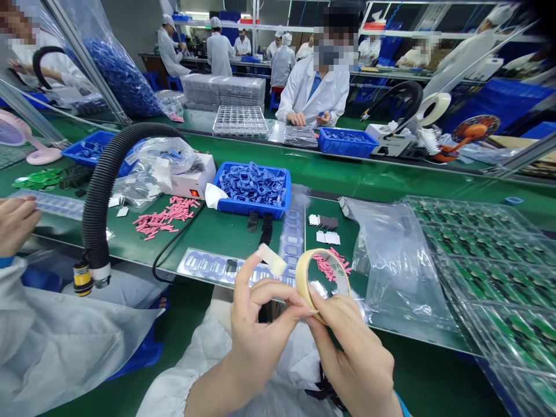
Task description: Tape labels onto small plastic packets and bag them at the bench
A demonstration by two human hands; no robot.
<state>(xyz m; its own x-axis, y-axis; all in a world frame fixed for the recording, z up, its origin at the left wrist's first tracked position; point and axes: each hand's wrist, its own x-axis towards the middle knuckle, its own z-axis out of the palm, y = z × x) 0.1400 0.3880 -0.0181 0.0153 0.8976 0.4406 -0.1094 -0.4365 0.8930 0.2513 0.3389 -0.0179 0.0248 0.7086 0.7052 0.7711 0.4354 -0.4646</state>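
Inside the tape roll, unreadable print

Cream tape roll, held on edge, tape piece on left fingers

Room between black hose and left fingers, blue bin beyond

The right hand and left hand pinch a tape roll. At eleven o'clock from it sits a full blue bin.
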